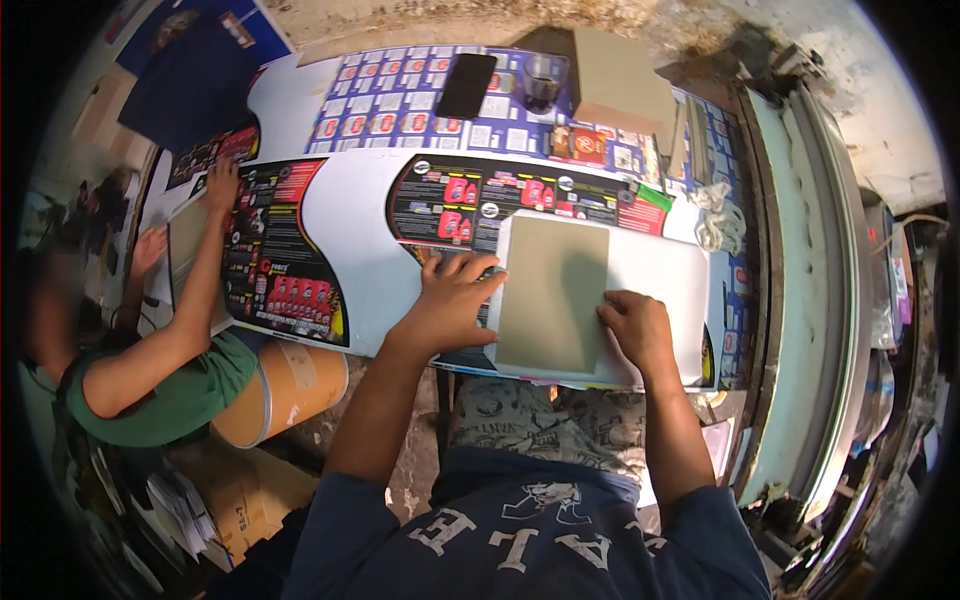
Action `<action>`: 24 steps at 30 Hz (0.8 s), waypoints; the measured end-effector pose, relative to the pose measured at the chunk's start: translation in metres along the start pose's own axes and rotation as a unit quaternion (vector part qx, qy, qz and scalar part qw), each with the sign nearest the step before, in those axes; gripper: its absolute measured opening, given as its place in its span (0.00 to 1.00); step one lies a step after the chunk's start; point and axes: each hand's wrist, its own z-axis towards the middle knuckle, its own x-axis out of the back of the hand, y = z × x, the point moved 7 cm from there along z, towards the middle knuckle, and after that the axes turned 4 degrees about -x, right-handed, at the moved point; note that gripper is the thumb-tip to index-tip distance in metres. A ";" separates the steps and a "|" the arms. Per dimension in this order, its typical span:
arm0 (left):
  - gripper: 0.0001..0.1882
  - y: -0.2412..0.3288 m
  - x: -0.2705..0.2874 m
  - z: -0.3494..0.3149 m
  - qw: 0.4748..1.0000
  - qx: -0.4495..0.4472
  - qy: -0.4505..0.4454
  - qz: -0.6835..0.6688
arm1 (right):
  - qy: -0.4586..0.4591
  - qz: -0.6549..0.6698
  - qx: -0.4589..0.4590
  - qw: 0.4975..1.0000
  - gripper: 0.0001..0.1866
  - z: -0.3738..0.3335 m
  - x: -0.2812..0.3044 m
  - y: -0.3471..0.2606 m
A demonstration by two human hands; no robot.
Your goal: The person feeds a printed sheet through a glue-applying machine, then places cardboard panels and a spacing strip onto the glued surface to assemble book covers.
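A greyish-green rectangular board lies flat before me on white sheets at the table's near edge. My left hand is at its left side, fingers spread and thumb apart, the fingertips touching the white margin beside the board. At the board's right edge, my right hand has its fingers curled in, with thumb and forefinger pinching the edge. A shadow falls across the board's upper right part.
A co-worker in a green sleeve handles another board at left. Behind lie a black phone, a glass, a stack of boards and white cord. A brown drum stands below; a metal rail runs along the right.
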 end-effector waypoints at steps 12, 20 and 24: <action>0.46 0.005 0.004 0.002 1.000 -0.003 0.018 0.000 | 0.011 -0.030 -0.014 0.999 0.18 0.010 -0.006 0.006; 0.46 0.003 0.003 0.000 0.999 -0.026 0.034 -0.010 | 0.017 -0.016 -0.020 1.000 0.16 0.006 -0.008 0.005; 0.46 0.000 0.002 -0.001 0.999 -0.029 0.036 -0.018 | 0.020 0.007 -0.020 1.000 0.15 0.003 -0.008 0.005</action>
